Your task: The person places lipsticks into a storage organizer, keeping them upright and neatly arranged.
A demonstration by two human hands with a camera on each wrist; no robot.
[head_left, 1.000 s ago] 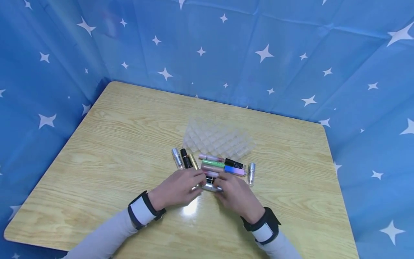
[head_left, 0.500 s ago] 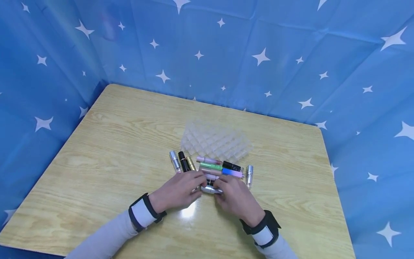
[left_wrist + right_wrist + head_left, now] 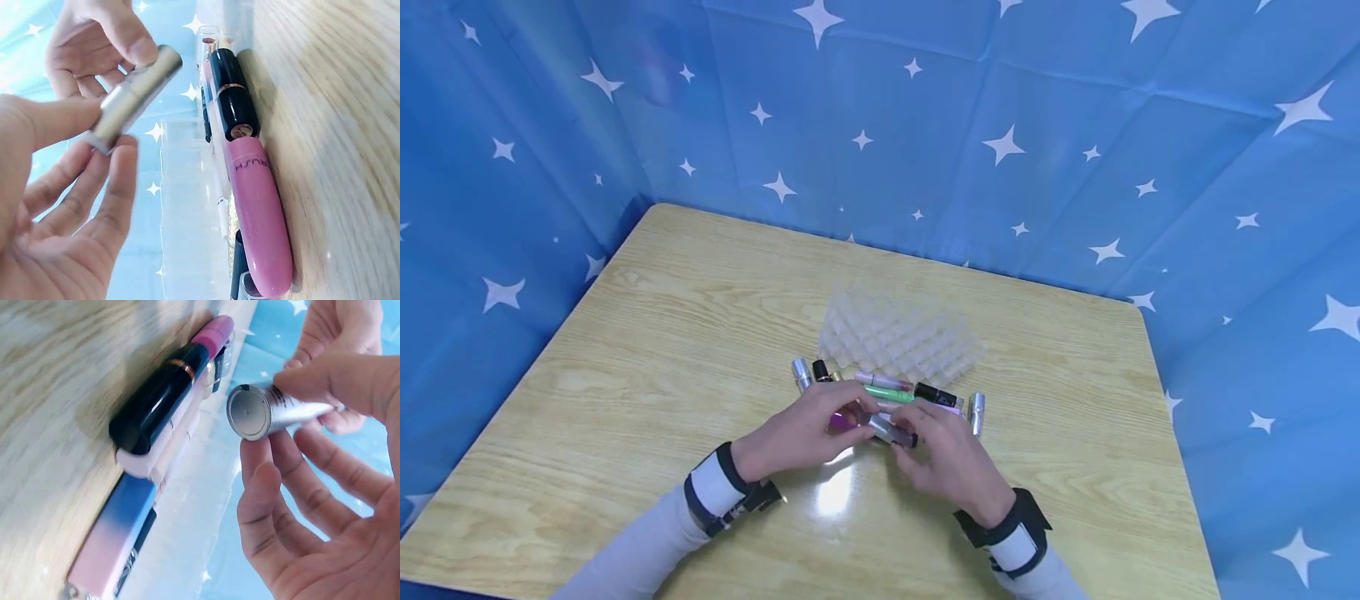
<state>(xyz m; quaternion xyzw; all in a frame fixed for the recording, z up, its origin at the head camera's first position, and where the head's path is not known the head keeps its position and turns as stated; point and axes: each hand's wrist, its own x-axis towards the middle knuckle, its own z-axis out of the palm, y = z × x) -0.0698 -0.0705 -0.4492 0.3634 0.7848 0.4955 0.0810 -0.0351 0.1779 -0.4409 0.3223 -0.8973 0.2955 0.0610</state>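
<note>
A silver lipstick tube [image 3: 889, 431] is held up off the table between both hands. My left hand [image 3: 808, 425] pinches one end of it with thumb and fingers. My right hand [image 3: 951, 458] grips the other end, its thumb on the side near the flat round base seen in the right wrist view. Below the lifted tube lie a black lipstick [image 3: 234, 94] with a gold band and a pink tube [image 3: 259, 212], end to end on the wood. A blue-to-pink square tube [image 3: 115, 534] lies near the right hand.
Behind the cosmetics stands a clear organizer [image 3: 902, 333] with many small compartments. A green tube [image 3: 887, 393] and a black one [image 3: 936, 395] lie before it. Silver tubes flank the group, one on the left [image 3: 802, 373], another on the right [image 3: 977, 412]. A starry blue curtain [image 3: 880, 108] hangs behind the table.
The silver lipstick tube lay at the front of the group with both hands at it; now it is raised and tilted between them. The left hand has turned, showing the pink tube beneath.
</note>
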